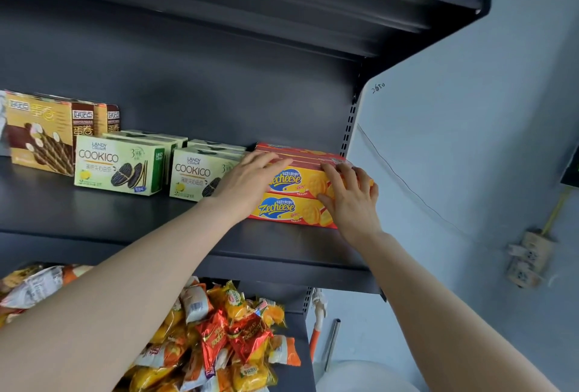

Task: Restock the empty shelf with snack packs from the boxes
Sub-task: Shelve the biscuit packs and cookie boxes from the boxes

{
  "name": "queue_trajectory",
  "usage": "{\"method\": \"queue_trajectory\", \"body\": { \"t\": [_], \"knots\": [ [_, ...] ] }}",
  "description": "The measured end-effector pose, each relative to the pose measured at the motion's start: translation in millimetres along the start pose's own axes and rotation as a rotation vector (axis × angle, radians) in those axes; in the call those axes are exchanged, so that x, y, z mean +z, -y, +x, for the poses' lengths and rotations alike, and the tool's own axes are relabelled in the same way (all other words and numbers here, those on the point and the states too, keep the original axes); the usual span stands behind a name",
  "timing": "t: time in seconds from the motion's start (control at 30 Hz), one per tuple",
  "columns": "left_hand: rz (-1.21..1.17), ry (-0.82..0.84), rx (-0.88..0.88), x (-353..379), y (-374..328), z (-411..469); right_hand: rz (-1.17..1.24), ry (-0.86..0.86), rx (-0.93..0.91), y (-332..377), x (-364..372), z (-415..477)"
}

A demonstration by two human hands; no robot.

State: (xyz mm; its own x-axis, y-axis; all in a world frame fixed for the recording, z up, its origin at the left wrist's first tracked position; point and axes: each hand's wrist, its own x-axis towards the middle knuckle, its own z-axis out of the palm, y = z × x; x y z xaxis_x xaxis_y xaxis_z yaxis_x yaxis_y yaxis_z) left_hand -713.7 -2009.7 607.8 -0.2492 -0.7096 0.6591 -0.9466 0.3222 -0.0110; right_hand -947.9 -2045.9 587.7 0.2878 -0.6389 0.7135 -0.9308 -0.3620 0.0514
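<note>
Two red and yellow Zecheese biscuit boxes are stacked at the right end of the dark shelf [131, 219], the upper box [300, 180] on the lower box [289, 208]. My left hand [247, 177] lies on the upper box's left end with straight fingers over its top. My right hand [351, 194] rests on the stack's right end, fingers spread over the front and top edge. More red boxes stand behind the stack, mostly hidden.
Left of the stack stand green Cookico boxes [120, 166] and brown egg-roll boxes [40, 131]. The shelf below holds a heap of small wrapped snack packs [219, 338]. A pale wall [470, 141] borders the shelf's right end, and another shelf hangs overhead.
</note>
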Motion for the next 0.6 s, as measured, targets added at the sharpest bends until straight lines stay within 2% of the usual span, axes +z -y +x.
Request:
{"method": "queue_trajectory", "body": {
  "t": [0.13,0.2,0.3,0.37,0.47,0.6],
  "knots": [
    [0.125,-0.010,-0.021,-0.1,-12.3,-8.3,-0.055,-0.033,0.013,6.3,-5.6,-2.4],
    [0.141,0.002,-0.010,3.3,-17.1,-14.1,0.003,-0.088,0.075,9.3,-7.6,-5.2],
    [-0.055,0.002,-0.131,3.2,-28.6,-15.2,0.322,-0.075,0.279,9.4,-6.6,-4.8],
    [-0.132,-0.069,-0.229,3.4,-36.3,-11.7,0.453,-0.069,0.371,8.6,-6.4,-2.2],
    [-0.218,-0.147,-0.340,4.5,-37.9,-7.9,0.501,-0.049,0.435,5.1,-10.9,-0.6],
    [-0.252,-0.098,-0.332,3.2,-32.5,-7.2,0.501,0.018,0.421,-3.3,-15.5,-0.4]
  ]
}}
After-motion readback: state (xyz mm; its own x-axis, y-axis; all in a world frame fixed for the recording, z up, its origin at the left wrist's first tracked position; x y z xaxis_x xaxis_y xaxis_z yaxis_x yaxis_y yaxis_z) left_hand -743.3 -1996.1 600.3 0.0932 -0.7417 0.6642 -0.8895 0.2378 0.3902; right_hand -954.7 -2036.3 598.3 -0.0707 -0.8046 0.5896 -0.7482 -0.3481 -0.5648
